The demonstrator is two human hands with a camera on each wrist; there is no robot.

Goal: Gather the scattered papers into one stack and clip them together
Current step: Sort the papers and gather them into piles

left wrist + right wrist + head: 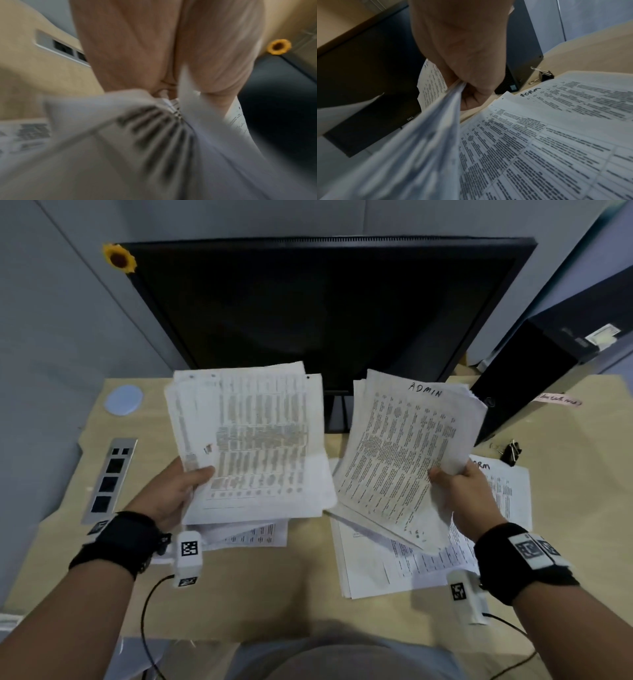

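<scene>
Here, you held two separate bundles of printed papers above a light wooden desk (pixel 239 594), one in each hand. Your left hand (pixel 174 494) gripped the left bundle (pixel 253 440) at its lower left corner, thumb curled over the top sheet and the other fingers hidden beneath; the left wrist view was blurred but showed paper wedged between thumb and palm. Your right hand (pixel 469 498) pinched the right bundle (pixel 404 460) at its lower right edge, fingers clamped on the fanned sheets, and the top page carried the handwritten word "ADMIN" near its upper edge. The two bundles were side by side, near each other but apart. More loose sheets (pixel 394 570) lay flat on the desk under your right hand, one marked "FORM" in the right wrist view, and a few pages (pixel 253 537) lay under the left bundle. A black binder clip (pixel 511 451) sat on the desk just beyond the far right corner of those sheets, beside a dark computer tower (pixel 534 371). A dark monitor (pixel 325 313) stood behind the papers, with a small sunflower (pixel 119 258) at its upper left corner
</scene>
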